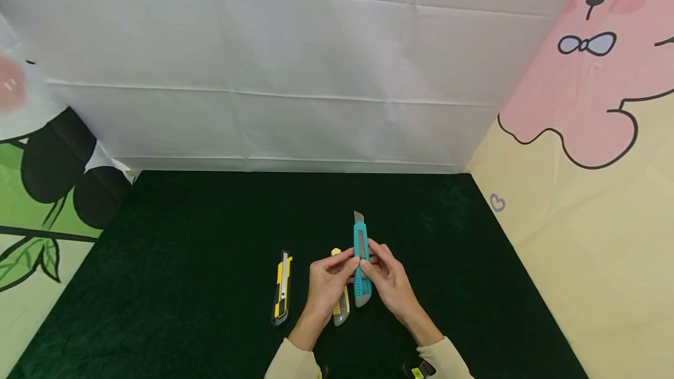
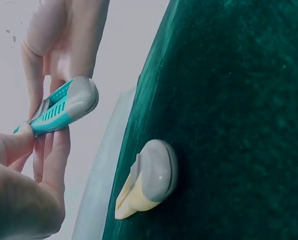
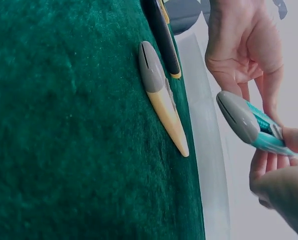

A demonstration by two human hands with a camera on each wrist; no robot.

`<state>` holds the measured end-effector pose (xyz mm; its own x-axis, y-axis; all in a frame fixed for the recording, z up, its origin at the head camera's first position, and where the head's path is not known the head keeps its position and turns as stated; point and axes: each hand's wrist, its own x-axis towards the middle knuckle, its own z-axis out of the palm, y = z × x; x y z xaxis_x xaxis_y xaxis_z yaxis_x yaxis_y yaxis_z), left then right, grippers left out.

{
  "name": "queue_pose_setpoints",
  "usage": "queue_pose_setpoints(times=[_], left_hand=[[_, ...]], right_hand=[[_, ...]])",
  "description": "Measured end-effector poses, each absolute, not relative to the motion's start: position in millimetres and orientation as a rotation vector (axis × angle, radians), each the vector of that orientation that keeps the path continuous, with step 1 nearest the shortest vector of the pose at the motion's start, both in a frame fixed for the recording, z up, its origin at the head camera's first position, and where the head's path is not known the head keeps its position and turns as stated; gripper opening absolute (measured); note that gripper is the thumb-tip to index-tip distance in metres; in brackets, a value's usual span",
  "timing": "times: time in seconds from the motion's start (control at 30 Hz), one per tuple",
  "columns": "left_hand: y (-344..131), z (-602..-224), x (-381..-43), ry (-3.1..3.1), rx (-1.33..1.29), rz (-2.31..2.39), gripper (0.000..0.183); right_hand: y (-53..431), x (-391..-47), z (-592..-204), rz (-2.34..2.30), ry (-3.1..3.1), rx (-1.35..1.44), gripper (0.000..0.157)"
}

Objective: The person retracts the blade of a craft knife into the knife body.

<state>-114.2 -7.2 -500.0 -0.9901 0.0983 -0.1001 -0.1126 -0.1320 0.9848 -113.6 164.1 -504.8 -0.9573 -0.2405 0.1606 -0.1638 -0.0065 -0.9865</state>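
Observation:
A teal box cutter (image 1: 361, 238) with a grey end is held up over the table between both hands, its blade showing at the far tip. My left hand (image 1: 327, 285) pinches it from the left side, thumb on its face. From the right, my right hand (image 1: 392, 288) pinches it too, the two thumbs close together at the slider. A yellow box cutter (image 1: 341, 307) with a grey end lies on the cloth below, partly hidden by the left hand. In the left wrist view, the teal cutter's grey end (image 2: 83, 97) points toward the camera.
A black and yellow box cutter (image 1: 282, 288) lies on the dark green cloth (image 1: 210, 238) left of the hands. Behind the table hangs a white creased sheet (image 1: 305, 63). Printed cartoon panels stand at both sides, a pink bear (image 1: 595, 75) on the right one.

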Motion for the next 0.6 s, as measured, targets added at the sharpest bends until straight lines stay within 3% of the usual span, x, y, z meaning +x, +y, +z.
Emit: queue_pose_setpoints(times=[0.6], left_hand=[[-7.2, -499.0, -114.2, 1.996, -0.021, 2.257, 0.035]], right_hand=[[168.0, -113.2, -506.9, -2.11, 2.17, -0.557, 0.054]])
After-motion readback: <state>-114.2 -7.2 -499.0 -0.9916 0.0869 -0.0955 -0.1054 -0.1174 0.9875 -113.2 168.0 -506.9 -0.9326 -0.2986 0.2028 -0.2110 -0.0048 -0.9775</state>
